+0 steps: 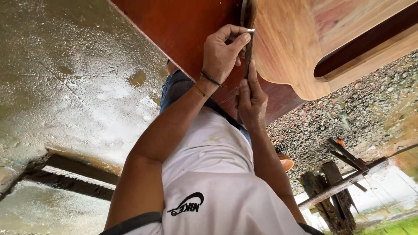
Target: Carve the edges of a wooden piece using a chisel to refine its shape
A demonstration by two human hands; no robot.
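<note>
My left hand pinched the file tip, my right hand gripped its handle, I think; a slip could gouge the board.

No packages, labels, signs or screens (anywhere).

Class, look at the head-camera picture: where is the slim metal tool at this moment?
The slim metal tool is upper centre, gripped between the left hand above and the right hand below, against the edge of the curved wooden panel.
</note>
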